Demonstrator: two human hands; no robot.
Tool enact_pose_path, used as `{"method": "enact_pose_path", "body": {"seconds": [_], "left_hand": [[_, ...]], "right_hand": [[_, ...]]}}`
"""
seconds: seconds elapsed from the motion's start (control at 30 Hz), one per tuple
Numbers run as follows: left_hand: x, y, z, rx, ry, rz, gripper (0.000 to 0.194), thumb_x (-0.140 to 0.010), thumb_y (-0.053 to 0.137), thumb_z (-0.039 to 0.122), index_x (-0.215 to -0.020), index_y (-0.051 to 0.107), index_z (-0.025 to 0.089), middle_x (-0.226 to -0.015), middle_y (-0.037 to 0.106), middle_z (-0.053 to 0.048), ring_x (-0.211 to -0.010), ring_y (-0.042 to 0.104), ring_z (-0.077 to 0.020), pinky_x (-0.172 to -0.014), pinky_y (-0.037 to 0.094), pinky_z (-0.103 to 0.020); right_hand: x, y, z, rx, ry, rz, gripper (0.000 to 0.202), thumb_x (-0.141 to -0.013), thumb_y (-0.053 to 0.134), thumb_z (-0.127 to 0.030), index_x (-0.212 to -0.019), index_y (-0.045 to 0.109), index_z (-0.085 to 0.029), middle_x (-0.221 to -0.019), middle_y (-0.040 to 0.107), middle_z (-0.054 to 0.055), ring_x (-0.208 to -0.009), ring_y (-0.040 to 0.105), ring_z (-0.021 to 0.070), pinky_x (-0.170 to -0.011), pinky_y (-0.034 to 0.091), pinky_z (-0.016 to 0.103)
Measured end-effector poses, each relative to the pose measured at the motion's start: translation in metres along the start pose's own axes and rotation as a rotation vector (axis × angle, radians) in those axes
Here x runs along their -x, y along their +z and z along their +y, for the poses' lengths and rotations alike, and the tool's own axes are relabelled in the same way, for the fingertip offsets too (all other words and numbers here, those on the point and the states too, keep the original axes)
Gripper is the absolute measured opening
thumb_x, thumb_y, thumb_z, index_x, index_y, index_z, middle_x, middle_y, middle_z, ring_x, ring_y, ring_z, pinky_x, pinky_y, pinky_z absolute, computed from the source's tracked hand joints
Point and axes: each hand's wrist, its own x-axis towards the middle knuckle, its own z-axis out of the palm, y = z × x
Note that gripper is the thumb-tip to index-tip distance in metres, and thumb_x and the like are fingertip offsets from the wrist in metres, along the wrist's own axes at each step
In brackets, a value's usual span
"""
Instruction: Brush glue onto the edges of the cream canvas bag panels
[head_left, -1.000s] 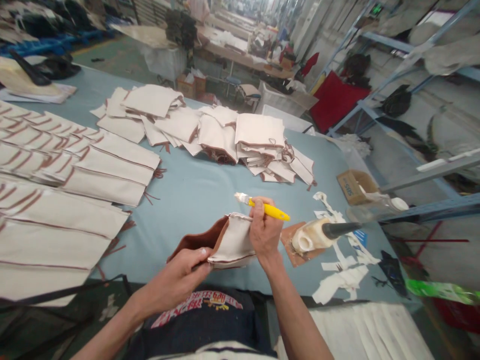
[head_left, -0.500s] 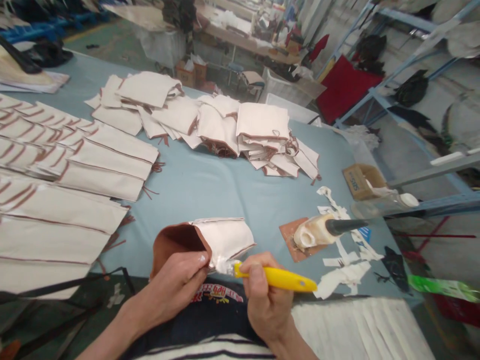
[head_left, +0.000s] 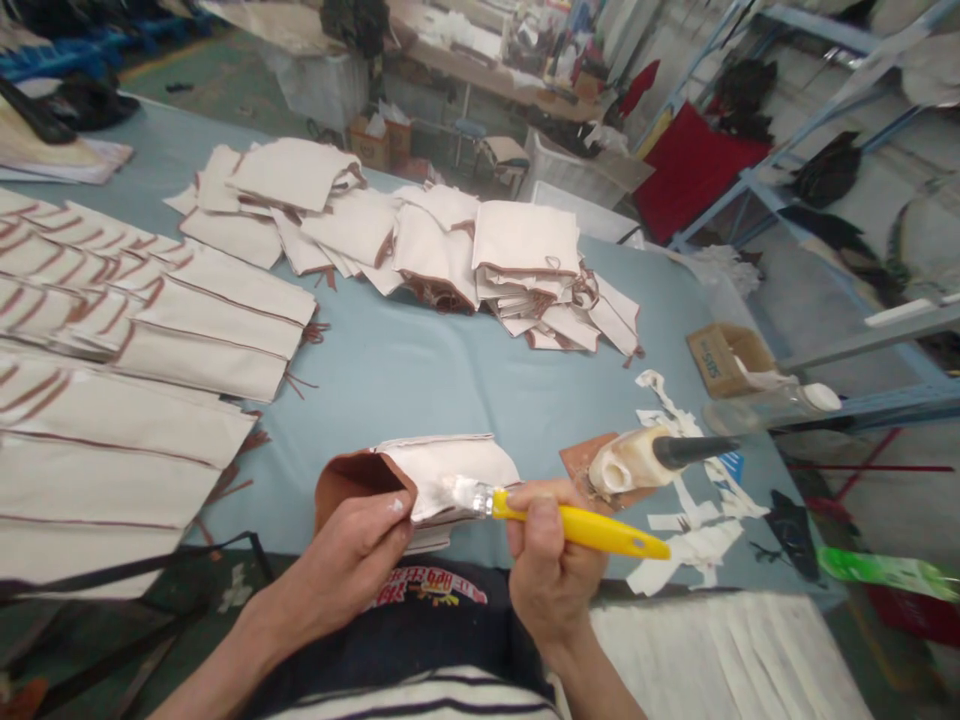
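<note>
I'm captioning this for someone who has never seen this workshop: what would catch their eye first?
Probably the yellow brush in the right hand, its bristles against the pale pouch that the left hand holds. Next, the red panel beside the shelving, far right.

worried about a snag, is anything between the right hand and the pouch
Only the yellow brush in the right hand spans that gap, its bristles seemingly on the pouch's pale outer face. Nothing else visible stands between them.
</note>
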Motion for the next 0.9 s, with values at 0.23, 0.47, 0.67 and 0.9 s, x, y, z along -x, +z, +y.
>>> {"method": "enact_pose_path", "body": {"seconds": [0.23, 0.47, 0.67, 0.9], "left_hand": [[-0.001, 0.001, -0.004, -0.066, 0.07, 0.002, 0.03, -0.104, 0.039, 0.023, -0.075, 0.049, 0.022, -0.072, 0.06, 0.0, -0.066, 0.055, -0.0148, -0.066, 0.04, -0.027], [-0.005, 0.002, 0.001, -0.039, 0.109, 0.009, 0.029, -0.102, 0.04, 0.019, -0.075, 0.051, 0.021, -0.072, 0.06, 0.001, -0.066, 0.054, -0.0139, -0.066, 0.04, -0.025], [-0.012, -0.003, 0.011, 0.15, -0.009, 0.038, 0.027, -0.097, 0.048, 0.025, -0.071, 0.055, 0.019, -0.071, 0.059, 0.001, -0.067, 0.054, -0.0152, -0.063, 0.041, -0.025], [-0.023, -0.021, 0.022, 0.519, -0.259, -0.085, 0.028, -0.089, 0.068, 0.045, -0.095, 0.071, 0.017, -0.083, 0.068, -0.001, -0.078, 0.059, -0.0187, -0.068, 0.047, -0.024]], "right_hand": [[-0.004, -0.002, 0.0, 0.014, -0.034, -0.091, 0.03, -0.102, 0.048, -0.035, -0.084, 0.068, -0.023, -0.062, 0.06, 0.0, -0.049, 0.055, 0.015, -0.048, 0.046, 0.027], [-0.004, 0.008, -0.005, -0.081, 0.003, -0.116, 0.032, -0.101, 0.051, -0.042, -0.08, 0.065, -0.023, -0.06, 0.057, -0.001, -0.047, 0.052, 0.0139, -0.043, 0.041, 0.025], [-0.03, 0.013, -0.014, -0.454, 0.302, -0.186, 0.041, -0.104, 0.049, -0.051, -0.077, 0.058, -0.021, -0.047, 0.031, -0.011, -0.036, 0.028, 0.0076, -0.035, 0.023, 0.019], [-0.049, 0.001, -0.009, -0.454, 0.118, -0.101, 0.037, -0.104, 0.053, -0.045, -0.078, 0.062, -0.021, -0.05, 0.039, -0.009, -0.037, 0.032, 0.0071, -0.035, 0.024, 0.019]]}}
